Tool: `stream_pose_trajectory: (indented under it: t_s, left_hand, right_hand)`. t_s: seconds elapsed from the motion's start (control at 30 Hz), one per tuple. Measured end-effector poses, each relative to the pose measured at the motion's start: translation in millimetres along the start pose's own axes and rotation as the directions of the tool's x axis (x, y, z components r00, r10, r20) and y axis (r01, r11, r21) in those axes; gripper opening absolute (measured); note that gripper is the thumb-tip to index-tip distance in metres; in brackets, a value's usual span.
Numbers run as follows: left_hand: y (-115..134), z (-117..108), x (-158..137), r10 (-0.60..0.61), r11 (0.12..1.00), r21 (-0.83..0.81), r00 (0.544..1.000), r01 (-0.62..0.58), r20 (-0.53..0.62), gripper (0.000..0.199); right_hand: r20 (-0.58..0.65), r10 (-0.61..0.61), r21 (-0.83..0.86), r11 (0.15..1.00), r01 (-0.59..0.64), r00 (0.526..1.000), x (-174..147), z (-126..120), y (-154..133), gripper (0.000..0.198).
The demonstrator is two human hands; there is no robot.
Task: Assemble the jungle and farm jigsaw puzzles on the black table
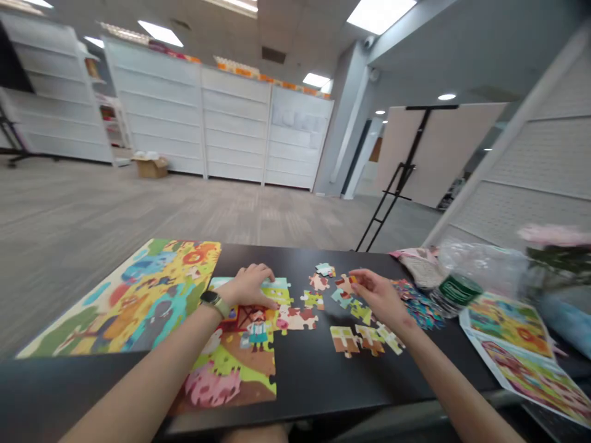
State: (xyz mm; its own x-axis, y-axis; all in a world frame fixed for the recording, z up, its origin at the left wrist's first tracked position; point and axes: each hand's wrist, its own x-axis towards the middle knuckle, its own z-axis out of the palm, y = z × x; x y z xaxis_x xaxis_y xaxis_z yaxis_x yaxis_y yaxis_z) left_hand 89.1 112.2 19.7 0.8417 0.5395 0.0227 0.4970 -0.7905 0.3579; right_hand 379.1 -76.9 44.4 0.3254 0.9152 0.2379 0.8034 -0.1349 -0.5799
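My left hand (252, 287) lies over the upper part of a partly joined farm jigsaw puzzle (249, 375), thumb and fingers apart, wearing a watch on the wrist. A joined strip with a cow (298, 319) juts from the puzzle's right side. My right hand (377, 295) is closed in a pinch on a small puzzle piece (353, 279) with an orange-yellow patch, partly hidden by the fingertips. Around it lie loose pieces, including a light blue one (325, 269), a green one (313, 299) and a brown-and-green one (344, 340).
A finished animal puzzle (152, 295) lies at the left of the black table (305, 381). To the right are a pile of blue-red pieces (422, 311), a plastic bottle (457, 289), printed picture sheets (530, 357) and a pink flower (554, 235). White shelves (235, 123) stand behind.
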Motion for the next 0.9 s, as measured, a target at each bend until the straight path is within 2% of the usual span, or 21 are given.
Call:
stream_pose_trajectory:
  t_s: [0.07,0.1,0.17,0.27,0.37,0.53,0.7,0.8,0.9]
  left_hand:
    - [0.0,-2.0,-0.1,0.013,1.0,0.015,1.0,-0.013,0.008,0.065]
    - [-0.4,-3.2,0.1,0.004,1.0,0.022,1.0,-0.004,0.016,0.064]
    - [-1.3,-4.8,0.5,0.002,1.0,0.03,1.0,-0.002,0.027,0.064]
    - [-1.5,-5.5,0.2,-0.001,1.0,0.027,0.999,0.001,0.033,0.063]
    - [-0.8,-5.2,-0.4,0.005,1.0,0.019,0.999,-0.005,0.035,0.062]
    - [-2.4,-2.9,1.6,-0.003,1.0,0.01,1.0,0.003,0.031,0.066]
    - [-5.9,2.4,4.8,0.003,1.0,-0.003,1.0,-0.003,0.018,0.069]
    - [-8.0,5.0,5.8,0.0,1.0,-0.014,1.0,0.0,0.011,0.067]
    - [-9.0,6.1,5.7,0.0,1.0,-0.011,1.0,0.0,0.007,0.066]
  right_hand:
    - [0.031,0.04,0.344,0.938,-0.048,0.999,-38.1,21.7,-23.7,0.038]
    - [0.063,0.053,0.422,0.903,-0.075,0.997,-57.3,33.8,-35.7,0.039]
    - [0.09,0.064,0.459,0.883,-0.098,0.994,-89.9,56.9,-56.9,0.033]
    - [0.05,0.041,0.37,0.927,-0.056,0.998,-113.7,82.4,-76.6,0.024]
    - [-0.026,0.012,0.273,0.962,-0.004,1.0,-113.7,91.1,-82.1,0.017]
    - [-0.087,-0.061,0.145,0.987,0.073,0.994,-112.1,86.4,-83.7,0.011]
    - [-0.205,-0.13,-0.016,0.992,0.129,0.97,-122.0,83.8,-80.3,0.01]
    - [-0.293,-0.172,-0.101,0.984,0.149,0.941,-131.3,77.1,-66.5,0.013]
    - [-0.374,-0.155,-0.086,0.987,0.133,0.914,-141.0,61.8,-43.0,0.019]
